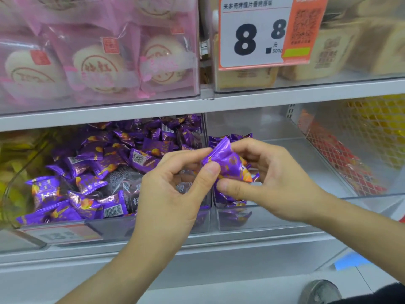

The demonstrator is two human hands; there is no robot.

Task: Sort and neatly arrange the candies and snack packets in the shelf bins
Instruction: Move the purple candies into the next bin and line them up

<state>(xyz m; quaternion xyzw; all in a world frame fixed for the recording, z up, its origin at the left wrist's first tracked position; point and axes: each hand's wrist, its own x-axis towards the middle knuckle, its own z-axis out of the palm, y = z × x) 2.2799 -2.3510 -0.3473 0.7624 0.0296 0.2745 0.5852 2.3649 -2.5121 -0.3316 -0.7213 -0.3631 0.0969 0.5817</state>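
We face a shelf (197, 106) carrying clear bins on two levels. Up top, a bin of pink-wrapped pastries (98, 62) sits at the left, and a bin of tan packets (328, 55) at the right, partly behind a price card (258, 34). On the lower level, the left bin (153, 224) is heaped with purple candies (98, 167) lying every way, some showing barcodes, with a few dark wrappers mixed in. The right bin (285, 218) beside it is mostly bare, with only a small row of purple candies (230, 137) along its left wall. Further right, red and yellow packets (341, 159) show through a clear wall.

Our two hands meet over the divider between the lower bins, near the front edge of the shelf. Our left hand (175, 185) has its fingers curled, thumb and forefinger pinching the upper left end of one purple candy (228, 163). Our right hand (269, 178) curls round the same candy from the other side, thumb pressing its lower edge.

We judge that this piece is bound for the row in the right bin. To do it well, we should turn the printed face forward, flatten the crimped ends, and set it snug against its neighbours rather than dropping it, so the row stays tidy.
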